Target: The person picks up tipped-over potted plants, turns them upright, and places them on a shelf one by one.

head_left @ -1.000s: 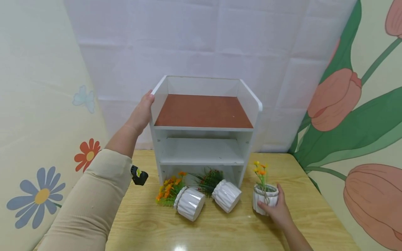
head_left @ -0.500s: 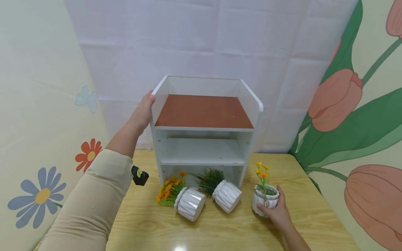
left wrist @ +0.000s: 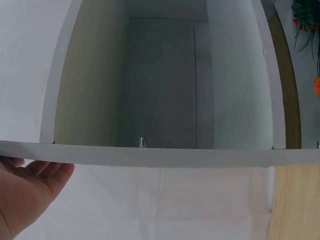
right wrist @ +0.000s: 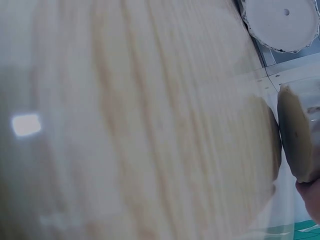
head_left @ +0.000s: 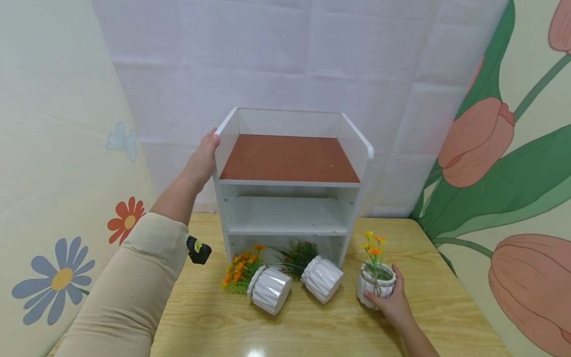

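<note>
Wooden table (head_left: 321, 325): right hand (head_left: 394, 301) grips flowerpot (head_left: 373, 284) between thumb and fingers; left hand (head_left: 200, 161), fingers relaxed, touches shelf (head_left: 290, 158).

Floral backdrops flank a pale cloth

Creased whitish cloth (head_left: 285, 54) hangs at twelve o'clock. Printed flowers (head_left: 61, 279) dot the cream backdrop (head_left: 44, 124) at nine; large printed tulips (head_left: 479, 144) fill the side at three. At six, the wood-grain desk (head_left: 330, 332) catches a bright glare (head_left: 256, 353).

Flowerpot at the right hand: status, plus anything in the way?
Left hand against shelf unit. Right hand gripping flowerpot, blooms up. Two tipped pots before shelf unit, possibly in the way.
</note>
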### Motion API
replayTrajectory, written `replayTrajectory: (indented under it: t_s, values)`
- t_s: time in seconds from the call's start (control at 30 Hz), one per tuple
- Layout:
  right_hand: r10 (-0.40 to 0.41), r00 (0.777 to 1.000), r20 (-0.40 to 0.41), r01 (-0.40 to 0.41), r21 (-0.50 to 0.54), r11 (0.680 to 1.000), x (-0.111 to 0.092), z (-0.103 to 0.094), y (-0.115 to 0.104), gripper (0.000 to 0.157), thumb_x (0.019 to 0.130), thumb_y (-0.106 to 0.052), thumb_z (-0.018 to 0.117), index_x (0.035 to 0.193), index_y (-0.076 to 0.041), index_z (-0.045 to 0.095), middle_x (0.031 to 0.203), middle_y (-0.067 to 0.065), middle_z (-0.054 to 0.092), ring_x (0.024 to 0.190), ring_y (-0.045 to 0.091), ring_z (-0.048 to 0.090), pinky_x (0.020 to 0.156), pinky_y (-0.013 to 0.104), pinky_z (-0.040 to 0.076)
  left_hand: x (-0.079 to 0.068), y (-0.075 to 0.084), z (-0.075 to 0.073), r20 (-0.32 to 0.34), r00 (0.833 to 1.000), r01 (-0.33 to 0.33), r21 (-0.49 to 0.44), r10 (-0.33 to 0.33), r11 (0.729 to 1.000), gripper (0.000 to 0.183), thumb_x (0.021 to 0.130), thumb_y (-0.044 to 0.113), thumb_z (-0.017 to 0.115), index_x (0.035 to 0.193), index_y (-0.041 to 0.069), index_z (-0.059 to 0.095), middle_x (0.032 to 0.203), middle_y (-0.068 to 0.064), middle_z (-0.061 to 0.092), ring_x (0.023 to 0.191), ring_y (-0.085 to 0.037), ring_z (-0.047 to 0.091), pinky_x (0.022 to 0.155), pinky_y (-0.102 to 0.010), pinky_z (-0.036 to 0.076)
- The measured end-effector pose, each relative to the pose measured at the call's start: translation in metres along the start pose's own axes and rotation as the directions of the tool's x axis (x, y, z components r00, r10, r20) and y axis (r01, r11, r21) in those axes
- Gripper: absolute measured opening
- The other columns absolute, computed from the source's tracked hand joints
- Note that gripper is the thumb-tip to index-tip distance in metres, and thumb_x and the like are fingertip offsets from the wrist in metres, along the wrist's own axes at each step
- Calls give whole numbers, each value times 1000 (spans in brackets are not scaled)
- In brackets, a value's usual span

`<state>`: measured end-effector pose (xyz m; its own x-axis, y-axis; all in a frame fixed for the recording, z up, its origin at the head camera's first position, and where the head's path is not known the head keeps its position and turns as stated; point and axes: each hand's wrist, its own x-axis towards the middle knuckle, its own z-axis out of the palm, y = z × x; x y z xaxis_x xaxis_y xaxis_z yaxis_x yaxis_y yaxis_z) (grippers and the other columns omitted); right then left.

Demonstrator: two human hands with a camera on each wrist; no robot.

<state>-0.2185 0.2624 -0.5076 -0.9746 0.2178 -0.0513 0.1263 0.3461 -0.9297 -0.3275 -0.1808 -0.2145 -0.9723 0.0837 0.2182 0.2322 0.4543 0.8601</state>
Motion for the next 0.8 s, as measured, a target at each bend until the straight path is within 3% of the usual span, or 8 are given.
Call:
replayTrajectory:
  t_s: [0.4,0.8]
  values:
    - [-24,999,-27,24,9,1000,-2,4,4,125,74,-12,85,157,-10,-9,156,33,16,142,50,22,116,62,18,1,-1,1,-1,1000,13,1,-13,1000,65,101,55,9,159,28,-2,160,-17,19,145,-41,21,113,-71,16]
    - [15,999,-28,-15,-14,1000,0,8,9,129,72,-18,87,157,-11,-10,156,32,17,143,49,20,117,63,16,-1,0,0,-11,1000,6,-2,-7,1000,65,101,55,9,159,27,-2,159,-17,21,144,-41,23,112,-71,17]
